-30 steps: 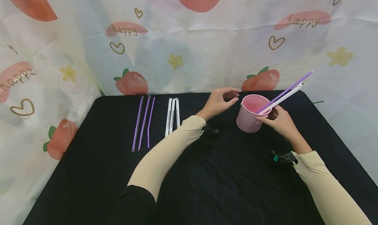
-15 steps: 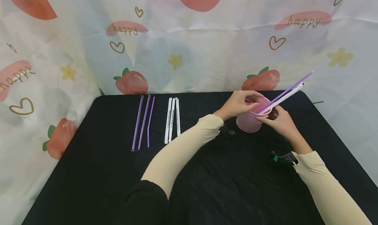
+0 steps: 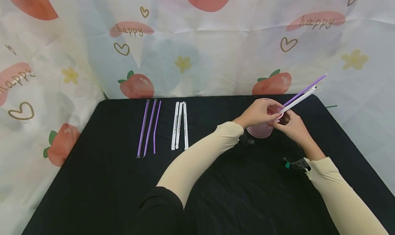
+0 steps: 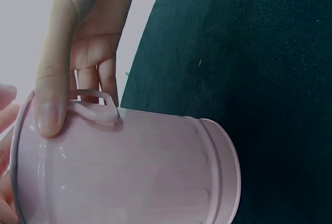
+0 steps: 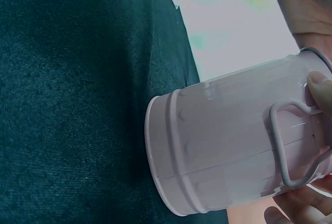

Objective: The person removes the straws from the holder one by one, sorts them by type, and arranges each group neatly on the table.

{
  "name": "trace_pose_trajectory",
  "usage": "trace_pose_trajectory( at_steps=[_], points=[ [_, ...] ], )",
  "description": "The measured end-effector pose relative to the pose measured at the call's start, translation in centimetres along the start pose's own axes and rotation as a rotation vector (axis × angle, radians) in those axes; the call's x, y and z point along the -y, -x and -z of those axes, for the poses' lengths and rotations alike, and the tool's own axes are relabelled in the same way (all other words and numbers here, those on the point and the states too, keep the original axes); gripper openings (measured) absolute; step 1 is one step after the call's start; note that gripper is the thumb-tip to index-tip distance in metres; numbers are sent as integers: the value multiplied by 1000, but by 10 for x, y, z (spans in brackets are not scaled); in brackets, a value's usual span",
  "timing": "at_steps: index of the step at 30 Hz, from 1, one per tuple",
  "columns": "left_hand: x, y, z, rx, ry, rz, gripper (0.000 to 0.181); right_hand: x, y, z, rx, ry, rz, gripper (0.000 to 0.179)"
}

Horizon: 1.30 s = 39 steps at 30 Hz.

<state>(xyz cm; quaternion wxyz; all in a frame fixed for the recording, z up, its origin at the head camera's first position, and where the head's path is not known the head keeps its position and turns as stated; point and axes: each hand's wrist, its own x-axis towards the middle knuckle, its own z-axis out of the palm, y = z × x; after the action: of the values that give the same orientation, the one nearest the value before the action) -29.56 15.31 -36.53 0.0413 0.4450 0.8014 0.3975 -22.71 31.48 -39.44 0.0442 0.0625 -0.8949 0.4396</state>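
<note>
A small pink metal bucket (image 3: 260, 131) stands at the right of the black table in the head view. A purple straw (image 3: 303, 90) and a white paper-wrapped straw (image 3: 300, 99) lean out of it to the right. My left hand (image 3: 258, 112) reaches over its mouth, with thumb and fingertips closed round the two straws at the rim. The straws' lower ends are hidden behind the fingers. My right hand (image 3: 293, 127) grips the rim on the right. In the left wrist view, its thumb (image 4: 50, 115) presses the outer wall beside a wire handle (image 4: 96, 111).
Left of the bucket, three purple straws (image 3: 150, 128) and three white paper-wrapped straws (image 3: 180, 125) lie lengthwise on the black cloth (image 3: 228, 194). A printed fabric curtain (image 3: 213, 56) hangs right behind the table's far edge.
My left hand has moved right, from beside the bucket over its mouth to the two leaning straws. The right hand, the bucket and the straws have stayed in place.
</note>
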Motion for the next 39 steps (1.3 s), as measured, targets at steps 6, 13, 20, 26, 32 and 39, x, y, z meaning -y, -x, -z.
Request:
trace_pose_trajectory(
  at_steps=[6,13,20,26,32,39],
  points=[
    [-3,-3,-1,20,-54,66,29,-1,-1,0,-4,1,13,58],
    [-5,-5,1,55,-82,111,30,-2,-2,0,-3,9,6,59],
    [-5,-5,1,74,-111,87,21,2,-1,0,-13,48,-7,58],
    [-6,-4,2,87,-163,52,10,-3,0,0,-30,39,4,51],
    [-3,-3,3,51,-94,27,9,-5,-1,-1,-16,4,3,49],
    [1,-2,4,-23,-13,33,15,-2,1,-2,-9,-15,16,61]
  ],
)
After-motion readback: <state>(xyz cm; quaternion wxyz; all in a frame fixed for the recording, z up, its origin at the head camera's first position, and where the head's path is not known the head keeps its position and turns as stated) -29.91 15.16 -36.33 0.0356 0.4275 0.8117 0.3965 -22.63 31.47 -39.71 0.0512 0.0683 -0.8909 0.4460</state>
